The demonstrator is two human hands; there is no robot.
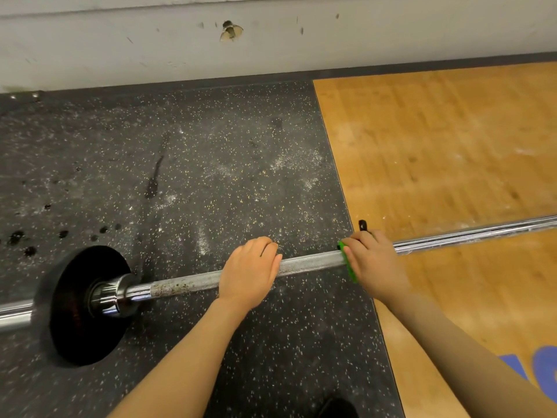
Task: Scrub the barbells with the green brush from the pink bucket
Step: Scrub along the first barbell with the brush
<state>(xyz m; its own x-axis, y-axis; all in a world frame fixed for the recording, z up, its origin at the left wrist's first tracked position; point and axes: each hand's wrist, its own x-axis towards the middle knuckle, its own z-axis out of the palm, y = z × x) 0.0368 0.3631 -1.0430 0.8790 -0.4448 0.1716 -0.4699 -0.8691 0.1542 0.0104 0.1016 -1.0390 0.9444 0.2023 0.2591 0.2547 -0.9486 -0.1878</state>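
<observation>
A steel barbell [307, 263] lies across the floor from lower left to right, with a black plate [75, 309] on its left sleeve. Dark specks cover the knurled shaft near the collar. My left hand [250, 273] grips the shaft from above, fingers curled over it. Just to its right, my right hand [373, 263] holds the green brush [348, 262] pressed against the bar; only the brush's green edge and a black tip show beside my fingers. The pink bucket is not in view.
Black speckled rubber flooring [211, 176] with white dust and dark wet spots lies under the bar's left half. A wooden platform [452, 146] starts at the right. A white scuffed wall [271, 40] runs along the back.
</observation>
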